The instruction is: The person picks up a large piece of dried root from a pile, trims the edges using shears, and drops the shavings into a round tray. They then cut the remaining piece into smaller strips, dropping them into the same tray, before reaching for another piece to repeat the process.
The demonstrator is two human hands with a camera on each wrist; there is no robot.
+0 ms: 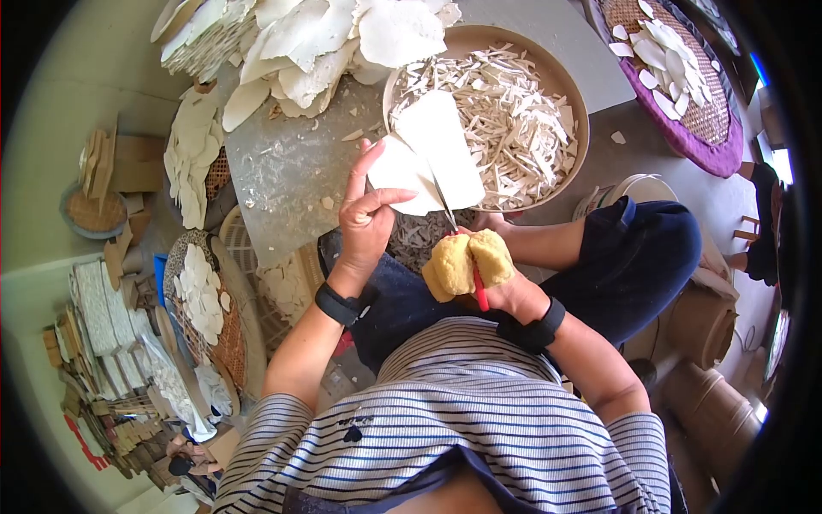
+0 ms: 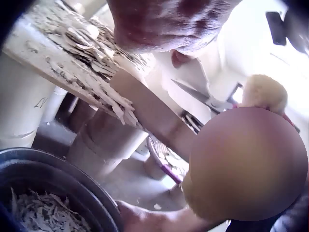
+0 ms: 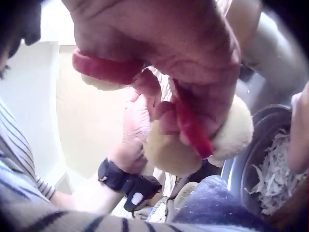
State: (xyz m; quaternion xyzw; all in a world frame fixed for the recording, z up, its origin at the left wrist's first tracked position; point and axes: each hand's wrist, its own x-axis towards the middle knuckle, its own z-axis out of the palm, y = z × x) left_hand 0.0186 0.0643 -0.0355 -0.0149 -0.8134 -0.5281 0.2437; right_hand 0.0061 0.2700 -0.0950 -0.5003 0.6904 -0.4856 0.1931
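gripping a pair of scissors [image 1: 480, 293], the right hand [image 1: 512, 291] has its fingers curled about the red handles, and yellow padding [image 1: 449, 267] bulges round them. the left hand [image 1: 365, 224] pinches a white sheet [image 1: 443, 154] at its near left side, one digit lying over the surface and another stretched up along the edge. the sheet is held up between the left hand and a round basin [image 1: 561, 73], covering part of the basin's rim in the head view. the scissors' metal blade lies against the sheet, along the line where two white parts meet; whether these are one piece or two, i cannot tell.

slim white offcuts [image 1: 518, 128] fill much of the basin, which sits at the edge of a grey table [image 1: 291, 176]. beside it on the table is a heap of broad white sheets [image 1: 317, 38]. a purple-edged tray [image 1: 728, 146] with white pieces stands to the far right, and a woven tray [image 1: 224, 338] with more pieces is at the left. below, a dark bucket [image 2: 104, 195] contains pale strips.
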